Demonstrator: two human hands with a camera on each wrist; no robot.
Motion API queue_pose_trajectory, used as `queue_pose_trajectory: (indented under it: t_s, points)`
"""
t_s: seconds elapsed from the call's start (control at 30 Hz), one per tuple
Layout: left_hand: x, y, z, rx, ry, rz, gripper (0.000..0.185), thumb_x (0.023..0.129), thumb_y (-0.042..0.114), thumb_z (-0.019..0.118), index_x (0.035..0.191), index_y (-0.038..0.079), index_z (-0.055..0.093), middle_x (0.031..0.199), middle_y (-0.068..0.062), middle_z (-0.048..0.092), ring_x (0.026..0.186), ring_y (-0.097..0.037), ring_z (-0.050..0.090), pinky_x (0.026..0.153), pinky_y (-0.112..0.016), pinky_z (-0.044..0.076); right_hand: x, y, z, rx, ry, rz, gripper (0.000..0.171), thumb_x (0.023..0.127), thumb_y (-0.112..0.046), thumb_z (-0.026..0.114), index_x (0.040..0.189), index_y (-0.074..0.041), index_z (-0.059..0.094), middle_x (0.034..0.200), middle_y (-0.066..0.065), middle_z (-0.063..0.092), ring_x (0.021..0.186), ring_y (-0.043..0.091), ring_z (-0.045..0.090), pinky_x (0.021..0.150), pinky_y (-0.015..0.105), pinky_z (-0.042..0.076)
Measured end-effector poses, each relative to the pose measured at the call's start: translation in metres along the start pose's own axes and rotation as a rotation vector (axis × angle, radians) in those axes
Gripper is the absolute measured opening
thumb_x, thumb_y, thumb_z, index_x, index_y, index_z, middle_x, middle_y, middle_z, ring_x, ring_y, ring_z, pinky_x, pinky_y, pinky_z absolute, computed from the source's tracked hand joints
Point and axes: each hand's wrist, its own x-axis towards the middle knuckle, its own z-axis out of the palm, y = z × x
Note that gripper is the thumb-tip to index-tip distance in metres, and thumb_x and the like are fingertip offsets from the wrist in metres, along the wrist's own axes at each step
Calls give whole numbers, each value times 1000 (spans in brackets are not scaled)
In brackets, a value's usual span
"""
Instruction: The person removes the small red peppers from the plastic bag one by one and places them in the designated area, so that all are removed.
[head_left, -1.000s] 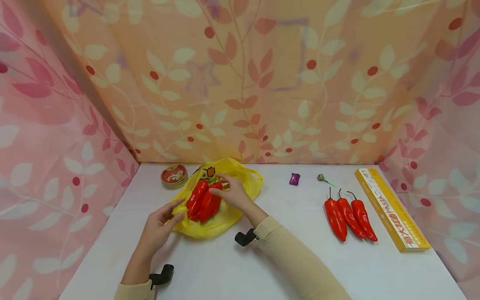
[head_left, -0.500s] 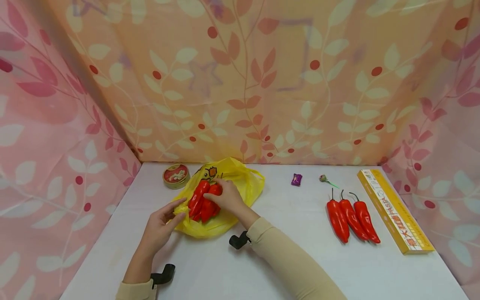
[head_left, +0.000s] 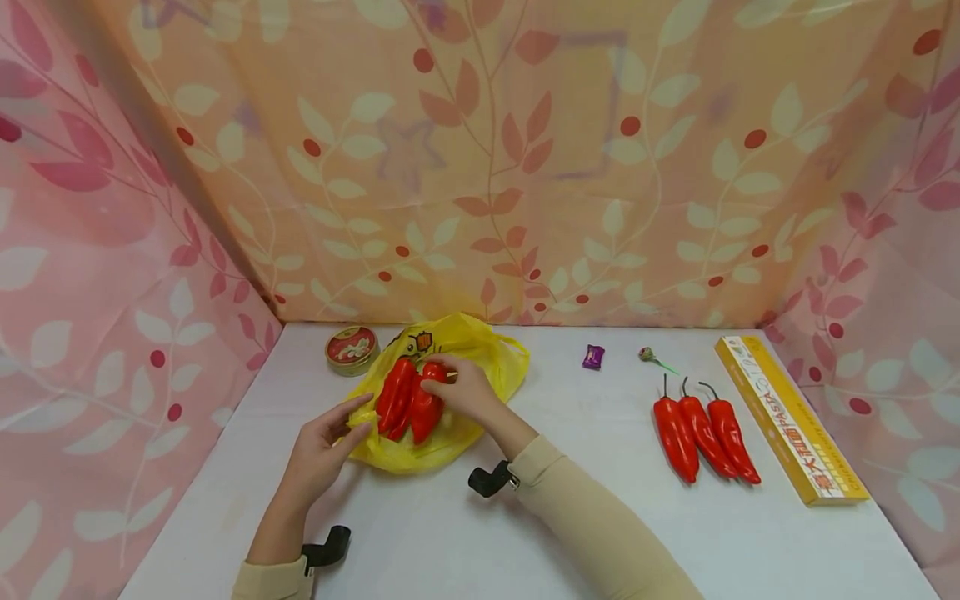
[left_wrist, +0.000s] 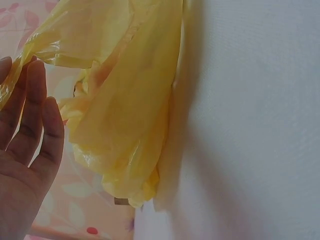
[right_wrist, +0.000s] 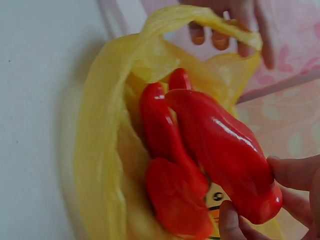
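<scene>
1. Glossy red chili pepper (head_left: 426, 408), long tapered shape, held at its stem end by right hand (head_left: 463, 390); thumb and fingertips (right_wrist: 295, 172) pinched around the blunt top. Lies above the mouth of thin yellow plastic bag (head_left: 480, 362), on the white table (head_left: 525, 517) left of centre, touching two more red peppers (head_left: 396, 398) already in the bag.
2. Left hand (head_left: 324, 450) at the near edge of the bag, fingers (left_wrist: 30, 110) nearly straight and pressed together, thumb pinching the film against them, holding the mouth open.
3. Handling, judged: pepper looks light, smooth and shiny, likely slippery under a tip-only pinch; skin looks firm, not fragile. Best hold near the thick stem end, as now, or round the widest part.
4. Bag: limp, crinkly film, no stiffness of its own; collapses unless an edge is held.
5. Orientation: long axis of held pepper runs far-to-near in the head view, stem end away from the person, pointed tip toward the near-left, roughly parallel to the two beside it.
6. Elsewhere: three more red peppers (head_left: 705, 437) side by side at right, stems pointing away, just beside long yellow pasta box (head_left: 791, 421); round tin (head_left: 351, 348) near the bag's far-left; purple wrapped sweet (head_left: 592, 357) and small lollipop (head_left: 647, 356) further back.
</scene>
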Motion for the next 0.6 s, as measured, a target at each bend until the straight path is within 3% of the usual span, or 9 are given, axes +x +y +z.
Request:
queue_pose_trajectory:
  t_s: [0.13, 0.33, 0.6]
  points:
    - [0, 0, 1, 3, -3, -3, 50, 97, 38, 67, 141, 16, 60, 146, -4, 58, 111, -7, 58, 88, -13, 51, -10, -3, -13, 37, -32, -24, 44, 96, -33, 70, 139, -25, 62, 133, 8, 62, 113, 29, 61, 83, 39, 61]
    - [-1, 0, 1, 37, 8, 2, 49, 98, 37, 66, 141, 15, 60, 146, -7, 58, 117, -24, 60, 88, -13, 51, -26, -5, -33, 139, -82, -41, 44, 97, -27, 68, 140, -29, 58, 133, 10, 61, 107, 27, 64, 76, 37, 62]
    - [-1, 0, 2, 65, 13, -7, 51, 97, 39, 67, 141, 14, 60, 145, -9, 58, 119, -29, 60, 89, -12, 49, -50, 2, -62, 104, -29, -105, 39, 99, -32, 65, 138, -28, 61, 131, 5, 63, 111, 25, 63, 86, 36, 60]
